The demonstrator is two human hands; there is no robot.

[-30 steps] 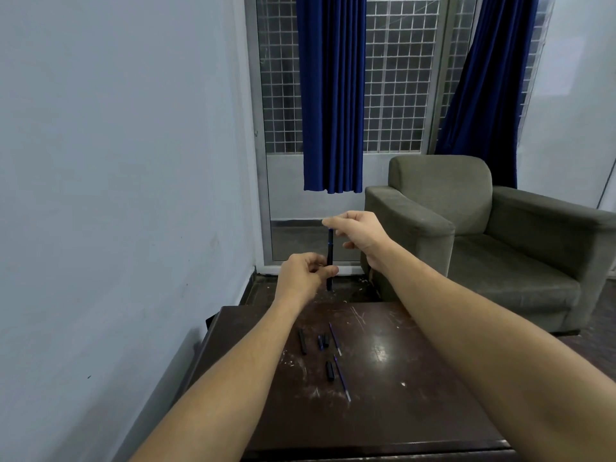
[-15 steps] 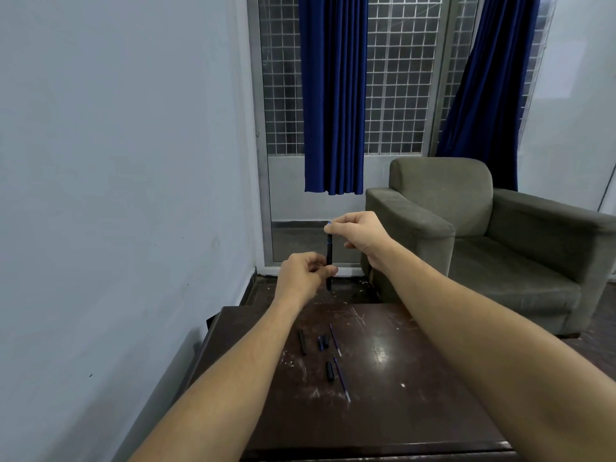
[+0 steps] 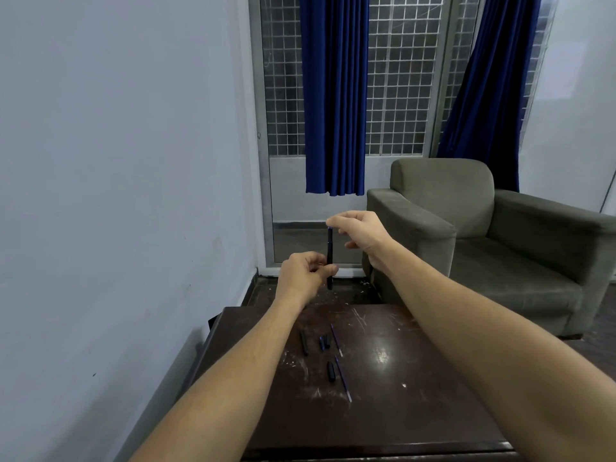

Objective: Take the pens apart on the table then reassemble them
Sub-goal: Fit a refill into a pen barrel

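Pen [image 3: 330,253] upright – btwn both hands

Dim, even light enters through the window [image 3: 393,75] at upper centre; glare spots the table [image 3: 380,353]; frame edges bow.

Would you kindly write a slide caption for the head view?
Both hands, left hand low and right hand on top, hold a black pen upright above loose pen parts on the table.

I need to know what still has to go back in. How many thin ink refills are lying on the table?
2. One refill lies farther from the person, right of the small dark parts; the other refill lies nearer, beside a short dark piece. A third may be hidden inside the held pen.
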